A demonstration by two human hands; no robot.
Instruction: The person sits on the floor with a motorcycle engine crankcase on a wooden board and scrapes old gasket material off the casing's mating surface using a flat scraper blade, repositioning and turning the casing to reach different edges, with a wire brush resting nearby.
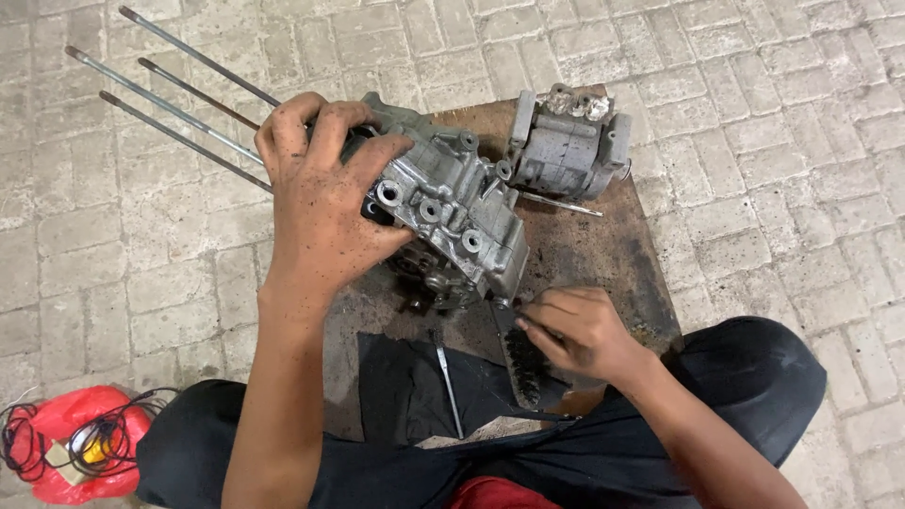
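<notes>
My left hand (320, 193) grips the top of a grey metal engine casing (452, 212), which stands tilted on a worn wooden board (613, 254). Several long metal studs (170, 99) stick out from the casing toward the upper left. My right hand (575, 330) is closed around a dark, dirty brush (523, 363), whose tip touches the casing's lower edge. Both hands are speckled with grime.
A second grey metal engine part (566, 141) sits at the board's far side with a thin rod (561, 203) beside it. A slim metal tool (448, 382) lies on a black cloth (405, 386) by my knees. A red bag (80, 452) with black wire lies at lower left on brick paving.
</notes>
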